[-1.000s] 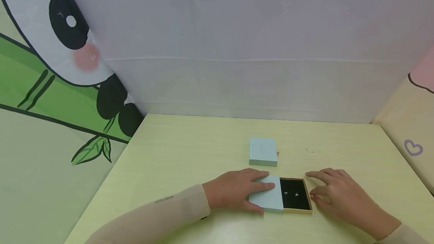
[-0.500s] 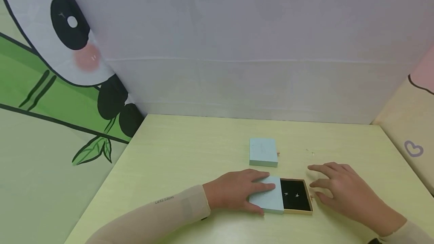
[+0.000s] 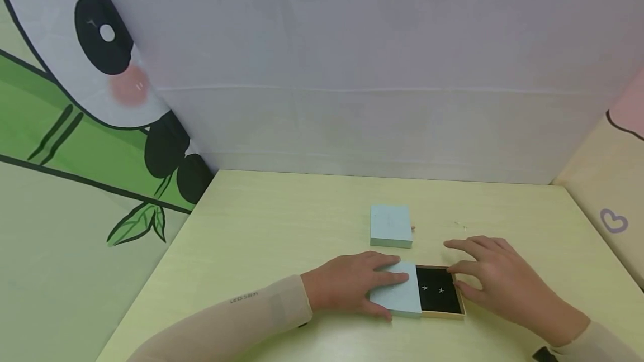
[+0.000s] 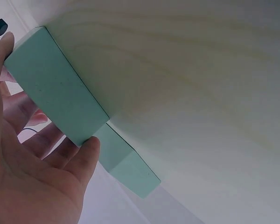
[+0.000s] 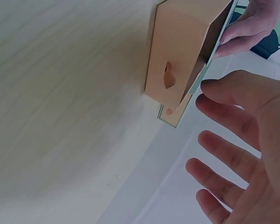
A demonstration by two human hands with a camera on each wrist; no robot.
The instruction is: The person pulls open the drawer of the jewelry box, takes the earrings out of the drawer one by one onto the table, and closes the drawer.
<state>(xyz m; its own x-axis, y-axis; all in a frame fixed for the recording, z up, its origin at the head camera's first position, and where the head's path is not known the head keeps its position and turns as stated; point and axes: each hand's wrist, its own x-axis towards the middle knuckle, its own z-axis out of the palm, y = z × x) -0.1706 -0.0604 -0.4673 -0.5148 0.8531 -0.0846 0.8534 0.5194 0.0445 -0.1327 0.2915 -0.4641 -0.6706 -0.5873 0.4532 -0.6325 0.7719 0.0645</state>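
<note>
A light-blue drawer box (image 3: pixel 394 301) lies on the table, its tray pulled partly out to the right. Two small silvery star-shaped pieces (image 3: pixel 425 288) sit on the tray's black pad (image 3: pixel 437 303). My left hand (image 3: pixel 347 282) spans the blue sleeve with spread fingers, holding it between thumb and fingers; the left wrist view has the thumb (image 4: pixel 87 151) against a corner. Over the tray's right end, my right hand (image 3: pixel 495 275) has relaxed fingers, fingertips overlapping the rim, nothing between them. In the right wrist view, a small pull tab (image 5: pixel 170 77) shows on the tan tray end (image 5: pixel 175 46).
A second light-blue box (image 3: pixel 391 225), closed, stands behind the first, its little tab facing right. Farther right lie tiny thin pieces (image 3: pixel 460 225) on the pale wooden table (image 3: pixel 282 211). White cloth (image 3: pixel 352 71) hangs behind, and a painted panel (image 3: pixel 115 144) stands at the left.
My right hand let go of the tray's pull tab and lifted away, then moved left over the tray's right rim. The left hand and both boxes stayed put.
</note>
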